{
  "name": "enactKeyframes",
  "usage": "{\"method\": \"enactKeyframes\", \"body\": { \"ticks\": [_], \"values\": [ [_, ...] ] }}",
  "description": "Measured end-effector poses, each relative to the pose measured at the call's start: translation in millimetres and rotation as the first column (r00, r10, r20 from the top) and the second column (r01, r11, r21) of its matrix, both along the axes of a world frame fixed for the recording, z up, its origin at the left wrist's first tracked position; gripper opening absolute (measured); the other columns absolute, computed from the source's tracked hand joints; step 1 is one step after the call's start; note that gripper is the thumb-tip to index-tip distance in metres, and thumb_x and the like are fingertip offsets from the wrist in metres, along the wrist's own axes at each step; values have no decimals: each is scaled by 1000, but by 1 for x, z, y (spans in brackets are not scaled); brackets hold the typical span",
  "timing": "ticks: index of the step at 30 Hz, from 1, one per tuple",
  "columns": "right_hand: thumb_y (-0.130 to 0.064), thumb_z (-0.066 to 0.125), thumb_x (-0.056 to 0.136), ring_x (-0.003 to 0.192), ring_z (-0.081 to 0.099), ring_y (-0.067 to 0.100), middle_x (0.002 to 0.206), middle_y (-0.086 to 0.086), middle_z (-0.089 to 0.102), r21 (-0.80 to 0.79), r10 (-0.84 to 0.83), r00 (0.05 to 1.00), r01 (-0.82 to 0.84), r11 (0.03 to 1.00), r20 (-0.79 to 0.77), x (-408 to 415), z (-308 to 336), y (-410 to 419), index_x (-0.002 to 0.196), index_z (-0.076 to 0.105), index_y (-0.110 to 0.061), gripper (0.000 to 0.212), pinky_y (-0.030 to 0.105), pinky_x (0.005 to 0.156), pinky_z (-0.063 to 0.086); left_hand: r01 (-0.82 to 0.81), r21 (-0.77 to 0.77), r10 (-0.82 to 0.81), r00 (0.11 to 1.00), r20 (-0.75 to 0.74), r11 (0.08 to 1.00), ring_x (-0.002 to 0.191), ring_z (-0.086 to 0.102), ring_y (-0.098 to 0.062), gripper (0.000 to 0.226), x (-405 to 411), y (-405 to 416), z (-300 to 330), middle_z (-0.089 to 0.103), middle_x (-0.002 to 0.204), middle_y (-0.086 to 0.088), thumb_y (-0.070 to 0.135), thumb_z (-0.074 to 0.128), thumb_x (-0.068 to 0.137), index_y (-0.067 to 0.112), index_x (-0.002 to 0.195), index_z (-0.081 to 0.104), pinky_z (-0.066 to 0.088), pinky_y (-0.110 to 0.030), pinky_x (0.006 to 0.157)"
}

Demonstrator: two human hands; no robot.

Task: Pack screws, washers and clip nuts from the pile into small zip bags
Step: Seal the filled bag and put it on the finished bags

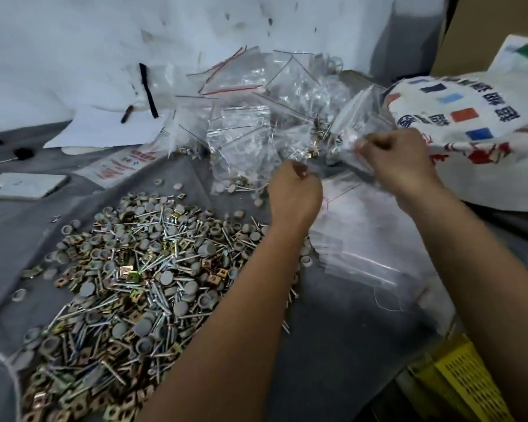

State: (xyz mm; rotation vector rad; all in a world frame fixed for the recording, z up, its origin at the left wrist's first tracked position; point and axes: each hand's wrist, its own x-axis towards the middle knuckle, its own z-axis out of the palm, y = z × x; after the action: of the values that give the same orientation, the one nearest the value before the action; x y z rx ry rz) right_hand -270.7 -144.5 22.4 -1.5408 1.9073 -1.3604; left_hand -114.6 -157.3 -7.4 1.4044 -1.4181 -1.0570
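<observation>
A wide pile of screws, grey washers and brass clip nuts (128, 284) covers the grey cloth at the lower left. Behind it lies a heap of filled zip bags (256, 117) with red seal lines. My left hand (293, 193) and my right hand (400, 162) are raised side by side in front of that heap. Both pinch the top edge of one small clear zip bag (333, 159) stretched between them; its contents are hard to make out. A stack of flat, unfilled zip bags (366, 239) lies under my right forearm.
A printed woven sack (476, 123) sits at the right, a yellow perforated crate (464, 382) at the lower right. A phone (25, 185) and a printed bag (119, 166) lie at the left, with white paper (104, 129) and a white backdrop behind.
</observation>
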Motion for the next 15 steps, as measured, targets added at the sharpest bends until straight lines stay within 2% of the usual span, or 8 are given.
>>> {"method": "enactKeyframes", "body": {
  "ticks": [1,3,4,6,8,12,13,15],
  "values": [
    [-20,62,101,80,70,25,89,14,76,-57,72,957,-59,997,283,9,13,3,85,75,-9,23,40,83,55,20,59,-12,990,-142,998,110,64,-28,31,5,-2,5,65,124,-9,30,62,102,14,128,56,54,-41,90],
    [-21,55,104,79,69,19,86,5,76,-150,275,642,-243,958,716,29,36,7,82,71,-16,28,39,82,52,99,146,-44,939,-341,984,115,63,-29,59,21,-6,17,59,139,-10,46,66,98,18,146,45,55,-44,97],
    [-22,52,105,78,68,18,85,1,75,-184,334,490,-330,926,805,39,45,7,80,69,-18,30,36,78,51,118,159,-44,911,-410,980,111,64,-27,67,31,-6,23,59,140,-10,47,69,96,17,150,41,57,-41,93],
    [-22,50,106,75,67,17,85,1,74,-204,380,350,-448,871,856,64,50,6,82,67,-17,30,29,69,53,81,146,17,821,-570,986,95,71,-24,59,58,-1,36,72,120,-12,31,75,95,8,143,49,61,-36,82],
    [-22,49,106,74,67,18,88,6,73,-181,374,335,-486,855,865,90,46,4,89,66,-11,26,29,66,55,-34,97,90,750,-655,995,73,74,-18,31,90,9,44,78,90,-8,9,77,91,4,119,63,61,-30,71],
    [-53,49,102,82,74,31,111,13,74,-98,330,350,-541,835,877,136,29,-1,126,60,-13,48,40,69,61,-291,-103,218,869,-444,951,57,61,-7,10,170,33,45,70,71,1,3,74,92,12,89,71,53,-22,58],
    [-59,52,97,87,75,34,117,13,73,-46,327,421,-553,832,846,149,24,-3,128,59,-21,50,46,71,62,-334,-146,256,885,-390,931,54,56,-5,15,190,39,42,66,66,3,1,70,94,14,85,71,49,-21,53],
    [-56,62,93,92,76,34,113,13,75,88,364,598,-593,801,714,177,17,-4,110,68,-21,39,50,80,62,-426,-174,360,878,-316,888,49,49,-5,24,225,48,32,60,60,4,-2,64,95,16,80,69,40,-20,47]
  ]
}}
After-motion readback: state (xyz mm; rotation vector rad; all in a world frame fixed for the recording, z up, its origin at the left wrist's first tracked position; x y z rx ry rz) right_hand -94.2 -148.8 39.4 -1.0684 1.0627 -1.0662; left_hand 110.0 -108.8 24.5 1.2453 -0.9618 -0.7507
